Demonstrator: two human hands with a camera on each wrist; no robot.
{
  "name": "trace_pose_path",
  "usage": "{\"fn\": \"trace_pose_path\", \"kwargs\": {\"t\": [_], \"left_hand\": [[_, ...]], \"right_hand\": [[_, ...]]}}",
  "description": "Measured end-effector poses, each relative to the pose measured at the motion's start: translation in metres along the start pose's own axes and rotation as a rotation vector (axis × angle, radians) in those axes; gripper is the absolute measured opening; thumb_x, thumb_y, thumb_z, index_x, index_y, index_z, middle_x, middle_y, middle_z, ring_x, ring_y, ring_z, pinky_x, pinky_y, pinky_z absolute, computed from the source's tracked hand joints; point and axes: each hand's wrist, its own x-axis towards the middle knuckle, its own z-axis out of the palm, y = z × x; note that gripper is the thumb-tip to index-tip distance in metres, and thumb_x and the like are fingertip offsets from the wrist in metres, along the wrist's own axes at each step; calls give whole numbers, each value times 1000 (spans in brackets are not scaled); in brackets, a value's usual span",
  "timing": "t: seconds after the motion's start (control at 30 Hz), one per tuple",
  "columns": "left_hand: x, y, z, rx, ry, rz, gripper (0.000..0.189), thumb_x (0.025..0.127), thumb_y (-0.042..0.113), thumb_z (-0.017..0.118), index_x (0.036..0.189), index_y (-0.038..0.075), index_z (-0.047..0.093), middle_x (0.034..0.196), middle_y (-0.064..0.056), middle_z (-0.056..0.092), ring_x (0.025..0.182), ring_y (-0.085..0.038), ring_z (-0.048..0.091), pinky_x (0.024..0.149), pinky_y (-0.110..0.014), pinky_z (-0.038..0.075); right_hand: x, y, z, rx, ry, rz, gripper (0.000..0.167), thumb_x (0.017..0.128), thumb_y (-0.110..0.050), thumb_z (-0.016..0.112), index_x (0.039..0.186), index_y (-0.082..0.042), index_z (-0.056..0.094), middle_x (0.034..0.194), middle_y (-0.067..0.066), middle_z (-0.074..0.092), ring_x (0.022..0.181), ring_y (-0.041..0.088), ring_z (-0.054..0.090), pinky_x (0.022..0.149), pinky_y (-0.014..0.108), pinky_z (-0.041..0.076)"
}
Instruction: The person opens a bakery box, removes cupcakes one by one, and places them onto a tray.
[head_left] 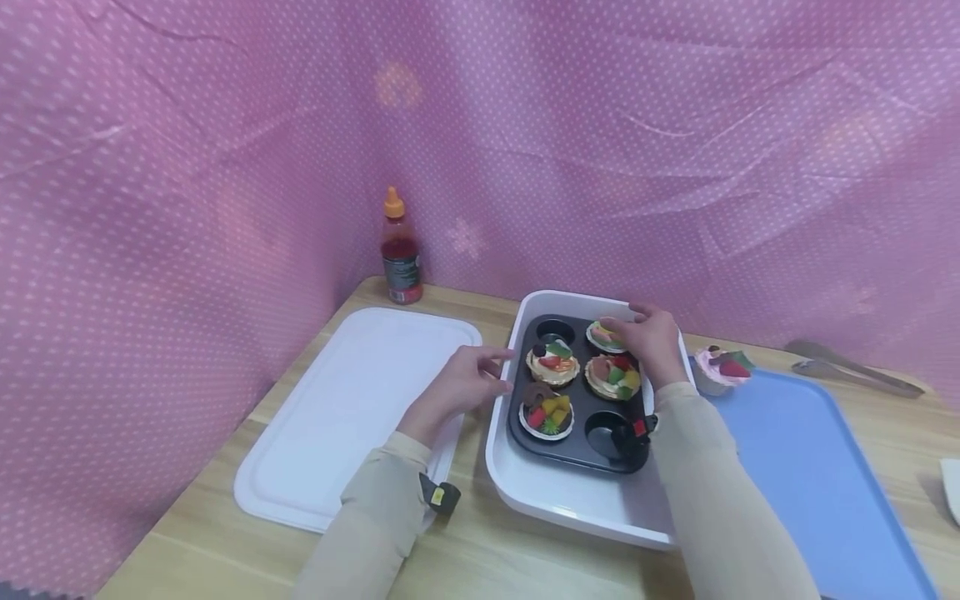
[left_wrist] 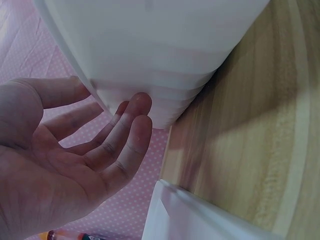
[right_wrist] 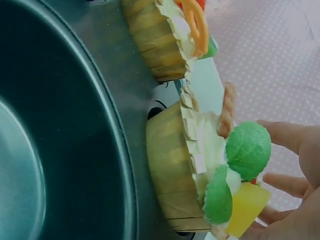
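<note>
A dark muffin tin (head_left: 577, 457) sits inside a white plastic bin (head_left: 558, 504). Several fruit-topped toy cupcakes fill cups in it. Over the back right cupcake (head_left: 604, 340) is my right hand (head_left: 651, 343), its fingers extended about the topping; whether they touch it is hidden. A nearer cupcake (right_wrist: 172, 170) with green leaves and a yellow piece blocks part of those fingers in the right wrist view. My left hand (head_left: 463, 385) holds nothing. Its relaxed, spread fingers (left_wrist: 135, 145) are close to the bin's outer left wall; contact is unclear.
A white cutting board (head_left: 337, 408) lies left of the bin, with a red sauce bottle (head_left: 401, 258) behind it. On the right are a blue tray (head_left: 810, 467), a pink-topped cupcake (head_left: 720, 371) at its corner and metal tongs (head_left: 855, 367). Pink dotted cloth hangs behind the table.
</note>
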Motion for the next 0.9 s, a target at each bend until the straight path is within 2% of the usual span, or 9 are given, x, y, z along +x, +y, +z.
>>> {"fn": "trace_pose_path", "kwargs": {"t": [0.13,0.33,0.57,0.73,0.9], "left_hand": [[0,2,-1,6,-2,-20,53,88,8,75,138,17,63,111,-11,70,95,-22,65,73,-30,56],[2,-1,-2,-4,-2,-8,52,87,7,75,137,16,64,109,-12,70,90,-21,65,70,-28,55],[3,-2,-1,-17,-10,-1,53,87,6,75,138,15,63,109,-13,70,85,-20,66,69,-28,55],[2,0,0,-16,-16,-25,54,88,8,75,139,17,62,111,-11,70,87,-20,67,70,-29,56],[1,1,1,-10,-15,-33,54,88,8,75,139,17,62,112,-12,70,89,-21,67,71,-29,56]], "right_hand": [[-1,1,0,17,-5,-12,76,92,-34,73,155,-8,38,157,25,38,143,43,40,115,54,40],[1,3,0,-43,-16,1,81,90,-39,74,156,-11,37,154,22,45,139,40,47,113,54,42],[1,9,3,-104,-14,14,84,87,-46,77,156,-15,39,158,13,43,140,35,47,113,54,42],[2,13,4,-135,2,-17,83,87,-47,76,155,-15,41,157,11,45,139,34,48,113,55,41],[3,17,6,-168,0,-52,83,86,-47,76,154,-15,42,152,11,50,128,32,55,111,54,44]]}}
